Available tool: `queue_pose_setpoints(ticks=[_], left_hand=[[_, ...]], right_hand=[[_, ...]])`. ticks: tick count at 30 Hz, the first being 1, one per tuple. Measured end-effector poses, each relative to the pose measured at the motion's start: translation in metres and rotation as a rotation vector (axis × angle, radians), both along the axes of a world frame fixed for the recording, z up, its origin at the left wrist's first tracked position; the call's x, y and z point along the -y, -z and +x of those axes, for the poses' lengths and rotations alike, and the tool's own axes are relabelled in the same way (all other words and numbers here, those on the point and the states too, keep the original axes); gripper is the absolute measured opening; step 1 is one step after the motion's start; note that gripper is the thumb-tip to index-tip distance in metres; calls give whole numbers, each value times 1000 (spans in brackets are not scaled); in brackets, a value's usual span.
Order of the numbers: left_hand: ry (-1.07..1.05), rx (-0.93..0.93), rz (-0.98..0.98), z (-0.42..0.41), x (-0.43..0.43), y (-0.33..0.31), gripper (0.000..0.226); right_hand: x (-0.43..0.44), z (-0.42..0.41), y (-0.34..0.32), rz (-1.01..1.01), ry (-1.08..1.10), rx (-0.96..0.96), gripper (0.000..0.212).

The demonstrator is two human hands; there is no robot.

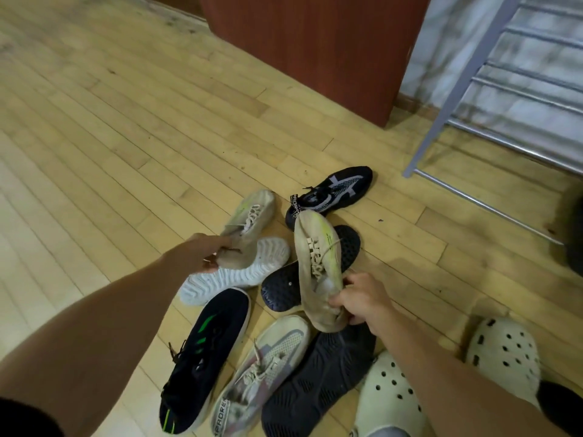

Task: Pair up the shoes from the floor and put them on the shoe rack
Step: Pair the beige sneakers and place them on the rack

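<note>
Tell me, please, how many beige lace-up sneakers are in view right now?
2. One beige sneaker is gripped at its heel by the left hand; the other beige sneaker is held by the right hand over the pile. More could be hidden underneath.

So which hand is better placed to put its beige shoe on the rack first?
Probably the right hand: its beige shoe is on the side of the shoe rack. The left hand with its matching shoe is farther away.
</note>
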State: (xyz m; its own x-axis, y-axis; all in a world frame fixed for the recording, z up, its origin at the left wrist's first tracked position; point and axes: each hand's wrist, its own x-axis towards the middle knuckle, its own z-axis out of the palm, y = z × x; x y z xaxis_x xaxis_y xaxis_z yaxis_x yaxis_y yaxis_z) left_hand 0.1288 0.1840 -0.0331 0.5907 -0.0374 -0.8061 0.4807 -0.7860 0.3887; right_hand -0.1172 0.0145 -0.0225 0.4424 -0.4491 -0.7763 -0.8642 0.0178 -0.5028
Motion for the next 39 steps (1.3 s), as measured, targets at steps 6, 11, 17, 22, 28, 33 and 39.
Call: queue_pose_setpoints(ticks=[6,11,17,22,28,33,39], left_hand=[[7,-14,-181,-37,14,-41,11],[138,30,-333,-61,38,-80,23],[283,-22,-429,-109,105,-95,21],[310,-141,-444,-157,167,-70,22],[373,-141,-440,-183,251,-36,22],[422,-46,-460,-181,326,-2,21],[427,58,-498,-165,411,36,28]], right_hand=[[4,-6,-36,37,223,16,45],[43,-28,-97,52,355,100,56],[97,-77,-157,-135,452,75,43],[129,-114,-144,-86,623,56,49],[184,-121,-90,-38,772,55,41],[240,-110,-41,-71,873,79,46],[315,-102,7,-191,855,120,26]])
